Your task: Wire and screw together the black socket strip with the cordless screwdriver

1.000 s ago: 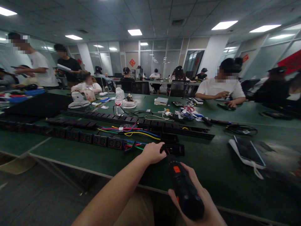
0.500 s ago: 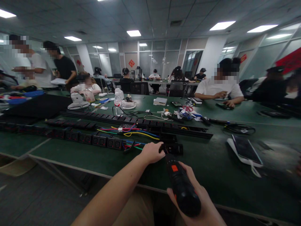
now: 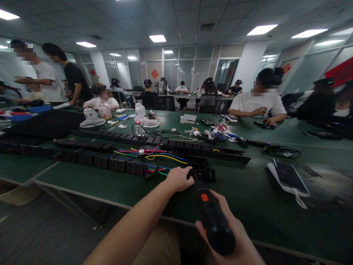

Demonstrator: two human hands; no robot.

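My right hand [image 3: 234, 230] is wrapped round a black cordless screwdriver [image 3: 214, 217] with an orange mark, pointing away from me. Its tip reaches a black end piece [image 3: 209, 175] of a power strip; the exact contact is too dark to make out. My left hand [image 3: 178, 179] is closed on the near left side of that piece, fingertips beside the screwdriver's nose. Leftward runs the strip's row of black sockets [image 3: 117, 164], with red, green and blue wires [image 3: 158, 170] exposed between sockets and end piece. Behind it lie loose yellow, red and blue wires [image 3: 165, 156].
A longer black power strip [image 3: 220, 151] lies behind. Farther back are a water bottle [image 3: 139, 121], a white fan [image 3: 92, 122] and tangled cables [image 3: 217, 133]. A phone [image 3: 291, 176] rests at right. Co-workers sit across the green table [image 3: 248, 206]; two stand at left.
Both my hands and the screwdriver have kept nearly the same place. At the far left, the standing person in black has leaned toward the table, lowering the white papers.
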